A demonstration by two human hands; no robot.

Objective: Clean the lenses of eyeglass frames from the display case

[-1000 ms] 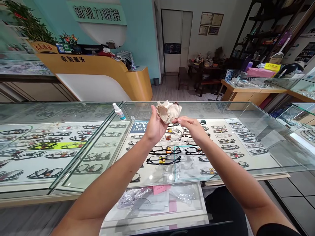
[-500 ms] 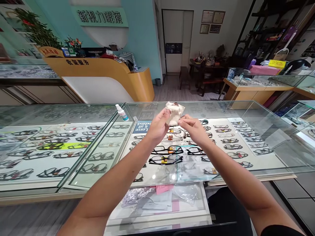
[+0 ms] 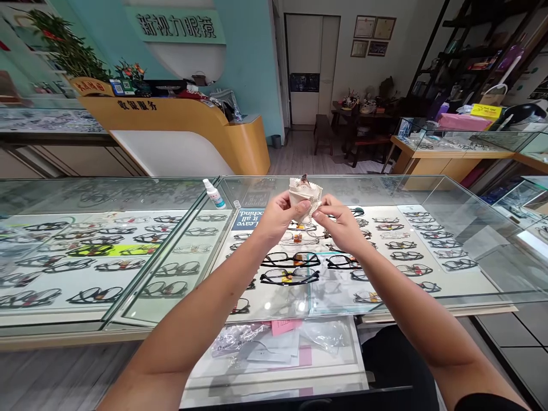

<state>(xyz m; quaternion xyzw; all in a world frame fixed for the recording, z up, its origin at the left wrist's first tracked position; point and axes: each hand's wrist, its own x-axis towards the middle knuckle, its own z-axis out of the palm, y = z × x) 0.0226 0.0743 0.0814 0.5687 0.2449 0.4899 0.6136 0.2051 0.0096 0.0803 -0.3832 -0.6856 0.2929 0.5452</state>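
Note:
A cream cloth (image 3: 305,194) with zigzag edges is held upright above the glass counter. My left hand (image 3: 282,214) is closed on it, the thumb pressed across its front. A small dark brown tip (image 3: 304,178) pokes out over the cloth's top; it looks like part of a pair of glasses, mostly hidden by the cloth. My right hand (image 3: 336,220) is closed in a pinch at the cloth's lower right edge, where a thin frame part seems to run between the fingers. Below both hands, black-framed glasses (image 3: 290,276) lie in rows inside the display case (image 3: 274,311).
A white spray bottle (image 3: 213,194) stands on the glass at the left of my hands. Beneath the counter edge, an open drawer (image 3: 317,371) holds papers and plastic bags. Further back are an orange-and-white cashier desk (image 3: 246,145) and another glass case (image 3: 458,145).
My left thumb has come down over the front of the cloth, which is now folded closer around what it covers. My right hand stays at its lower right edge.

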